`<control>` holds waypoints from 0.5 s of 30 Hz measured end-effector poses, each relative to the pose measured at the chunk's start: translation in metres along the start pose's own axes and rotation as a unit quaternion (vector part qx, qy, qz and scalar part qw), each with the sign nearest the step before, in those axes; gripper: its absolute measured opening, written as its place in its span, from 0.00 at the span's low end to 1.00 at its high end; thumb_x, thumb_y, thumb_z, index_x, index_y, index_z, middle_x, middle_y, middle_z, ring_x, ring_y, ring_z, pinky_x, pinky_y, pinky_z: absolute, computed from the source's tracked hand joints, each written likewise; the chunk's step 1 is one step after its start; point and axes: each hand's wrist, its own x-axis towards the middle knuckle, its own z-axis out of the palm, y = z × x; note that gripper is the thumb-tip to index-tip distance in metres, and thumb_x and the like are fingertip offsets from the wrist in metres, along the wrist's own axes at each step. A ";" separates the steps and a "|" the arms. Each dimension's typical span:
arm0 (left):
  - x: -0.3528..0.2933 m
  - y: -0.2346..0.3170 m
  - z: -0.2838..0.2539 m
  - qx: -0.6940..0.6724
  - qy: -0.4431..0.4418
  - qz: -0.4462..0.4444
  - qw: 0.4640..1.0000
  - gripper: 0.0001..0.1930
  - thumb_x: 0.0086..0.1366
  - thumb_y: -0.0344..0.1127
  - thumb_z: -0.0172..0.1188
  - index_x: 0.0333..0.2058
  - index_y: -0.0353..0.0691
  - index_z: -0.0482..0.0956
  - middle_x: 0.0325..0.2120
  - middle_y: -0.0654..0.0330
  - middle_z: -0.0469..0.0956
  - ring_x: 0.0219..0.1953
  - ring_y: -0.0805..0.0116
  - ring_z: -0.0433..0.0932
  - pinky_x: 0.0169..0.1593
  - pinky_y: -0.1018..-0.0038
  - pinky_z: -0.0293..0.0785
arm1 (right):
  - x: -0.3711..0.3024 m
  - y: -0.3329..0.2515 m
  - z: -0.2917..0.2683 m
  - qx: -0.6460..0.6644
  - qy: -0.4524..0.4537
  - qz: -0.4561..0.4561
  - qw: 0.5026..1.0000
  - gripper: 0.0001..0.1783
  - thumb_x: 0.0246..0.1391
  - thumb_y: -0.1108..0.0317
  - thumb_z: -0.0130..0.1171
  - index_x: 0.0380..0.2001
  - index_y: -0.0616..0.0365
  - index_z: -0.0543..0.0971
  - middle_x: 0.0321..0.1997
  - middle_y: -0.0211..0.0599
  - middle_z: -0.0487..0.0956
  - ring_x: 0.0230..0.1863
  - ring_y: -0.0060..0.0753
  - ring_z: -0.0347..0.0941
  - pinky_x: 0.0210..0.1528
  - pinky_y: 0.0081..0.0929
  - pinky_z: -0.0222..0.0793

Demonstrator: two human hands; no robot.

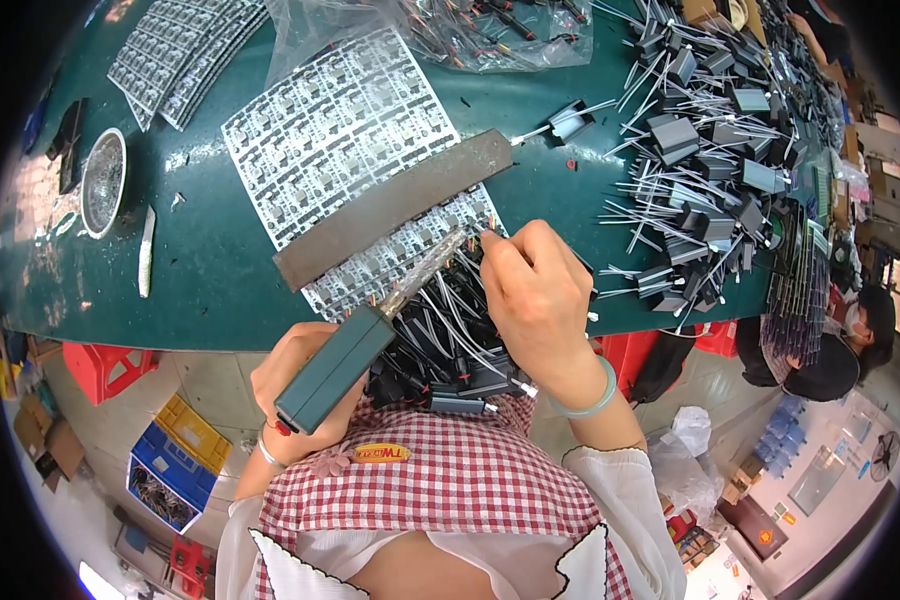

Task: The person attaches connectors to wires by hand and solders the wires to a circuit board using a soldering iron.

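My left hand [300, 365] is wrapped around the boxy dark green handle of what looks like a soldering iron [342, 362], its silver shaft pointing up and right. My right hand [536, 290] pinches thin wires whose coloured ends show by the fingertips, close to the tool's tip. Both meet at the lower right edge of a white circuit board panel [335, 125] covered in small repeated boards. A flat brown metal bar [395, 208] lies slantwise across that panel. Below the hands hangs a bundle of black parts with white wires [450, 340], partly over my lap.
A big pile of black cases with white leads [675, 140] fills the table's right side. More panels [185, 60], a small metal bowl [103, 183] and a white stick-like tool [147, 252] lie left. A plastic bag of wired parts [490, 30] is at the back.
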 end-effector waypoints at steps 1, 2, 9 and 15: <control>0.001 0.000 0.000 0.005 -0.001 0.009 1.000 0.12 0.52 0.23 0.70 0.36 0.27 0.82 0.34 0.50 0.81 0.33 0.60 0.81 0.35 0.70 0.76 | 0.001 0.000 0.002 0.008 0.021 0.003 1.000 0.07 0.44 0.80 0.66 0.27 0.62 0.77 0.25 0.36 0.66 0.25 0.35 0.69 0.24 0.32 0.65; 0.001 0.000 0.000 0.005 -0.002 0.009 1.000 0.12 0.52 0.23 0.70 0.36 0.27 0.82 0.34 0.50 0.81 0.33 0.60 0.81 0.35 0.70 0.76 | 0.002 0.000 0.002 0.016 0.043 0.006 0.999 0.10 0.46 0.81 0.69 0.23 0.61 0.75 0.23 0.36 0.65 0.21 0.36 0.67 0.22 0.34 0.62; 0.002 0.000 0.003 -0.012 0.004 -0.005 1.000 0.11 0.52 0.23 0.70 0.35 0.27 0.81 0.32 0.50 0.81 0.31 0.61 0.81 0.34 0.71 0.76 | -0.001 0.001 -0.001 0.005 0.002 -0.004 1.000 0.10 0.41 0.79 0.62 0.32 0.64 0.79 0.28 0.36 0.67 0.29 0.35 0.71 0.25 0.30 0.68; 0.001 0.001 0.004 -0.018 0.007 -0.024 1.000 0.11 0.51 0.23 0.70 0.33 0.26 0.81 0.31 0.50 0.80 0.28 0.61 0.81 0.31 0.72 0.75 | -0.003 0.002 -0.001 -0.001 0.001 -0.008 1.000 0.10 0.41 0.79 0.62 0.32 0.64 0.79 0.28 0.37 0.67 0.29 0.35 0.71 0.25 0.30 0.68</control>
